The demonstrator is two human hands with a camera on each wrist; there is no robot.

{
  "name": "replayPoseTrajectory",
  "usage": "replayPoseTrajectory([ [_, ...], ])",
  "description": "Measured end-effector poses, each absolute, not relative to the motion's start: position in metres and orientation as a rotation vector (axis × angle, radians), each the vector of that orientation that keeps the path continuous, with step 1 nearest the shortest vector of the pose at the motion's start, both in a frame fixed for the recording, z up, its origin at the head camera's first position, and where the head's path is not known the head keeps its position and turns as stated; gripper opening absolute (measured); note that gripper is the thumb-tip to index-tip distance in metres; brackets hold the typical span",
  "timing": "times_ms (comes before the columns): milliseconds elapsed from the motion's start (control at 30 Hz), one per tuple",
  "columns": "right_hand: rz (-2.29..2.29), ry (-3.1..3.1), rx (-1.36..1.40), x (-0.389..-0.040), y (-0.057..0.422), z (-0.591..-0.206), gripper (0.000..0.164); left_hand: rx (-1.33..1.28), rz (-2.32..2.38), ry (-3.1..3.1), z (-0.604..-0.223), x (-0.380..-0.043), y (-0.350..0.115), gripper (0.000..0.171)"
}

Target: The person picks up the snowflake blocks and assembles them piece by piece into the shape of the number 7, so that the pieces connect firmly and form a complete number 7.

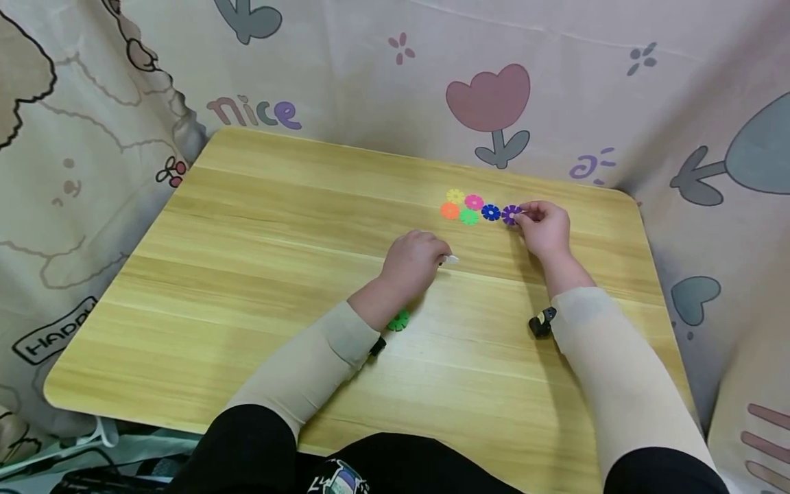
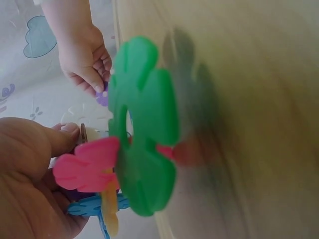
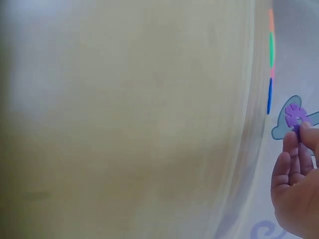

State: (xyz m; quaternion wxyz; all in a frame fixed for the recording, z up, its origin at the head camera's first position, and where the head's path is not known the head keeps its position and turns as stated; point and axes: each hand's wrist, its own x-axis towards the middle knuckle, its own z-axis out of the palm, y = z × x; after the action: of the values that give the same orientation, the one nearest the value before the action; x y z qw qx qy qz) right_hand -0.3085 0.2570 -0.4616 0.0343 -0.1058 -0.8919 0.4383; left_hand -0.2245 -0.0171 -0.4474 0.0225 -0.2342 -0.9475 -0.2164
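My right hand (image 1: pixel 546 226) pinches a purple notched plastic disc (image 3: pixel 295 115) between thumb and fingertips. In the head view this disc appears at the right end of a group of loose flower-shaped discs, beside the dark blue disc (image 1: pixel 490 212). My left hand (image 1: pixel 415 264) holds a cluster of interlocking flower-shaped discs over the table. The left wrist view shows its green disc (image 2: pixel 144 124) nearest the camera, with pink (image 2: pixel 87 164), orange (image 2: pixel 109 209) and blue (image 2: pixel 92 205) pieces. A whitish translucent disc (image 2: pixel 82 115) is by the left thumb. The left fingers partly hide the cluster.
The wood-grain table (image 1: pixel 247 274) has yellow (image 1: pixel 455 196), pink (image 1: pixel 474 202), orange (image 1: pixel 450 210) and light green (image 1: pixel 469 217) discs near its far edge. A patterned curtain (image 1: pixel 370 82) hangs behind and at both sides.
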Motion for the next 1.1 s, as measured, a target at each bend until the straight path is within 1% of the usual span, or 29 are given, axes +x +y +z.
replayPoseTrajectory([
  [333,1.425,-2.637,-0.164,-0.285,0.247,-0.461,0.019,-0.707,-0.655,-2.943,-0.447,-0.225,-0.016,0.017],
  [567,1.447,-2.612,-0.065,-0.269,0.237,-0.462,0.025,-0.700,-0.621,-2.955,-0.448,-0.224,-0.015,0.018],
  [800,1.521,-2.590,0.006,-0.253,0.231,-0.462,0.020,-0.707,-0.580,-2.955,-0.447,-0.223,-0.014,0.017],
  [1100,1.585,-2.570,0.061,-0.238,0.227,-0.462,0.019,-0.713,-0.582,-2.952,-0.444,-0.222,-0.011,0.018],
])
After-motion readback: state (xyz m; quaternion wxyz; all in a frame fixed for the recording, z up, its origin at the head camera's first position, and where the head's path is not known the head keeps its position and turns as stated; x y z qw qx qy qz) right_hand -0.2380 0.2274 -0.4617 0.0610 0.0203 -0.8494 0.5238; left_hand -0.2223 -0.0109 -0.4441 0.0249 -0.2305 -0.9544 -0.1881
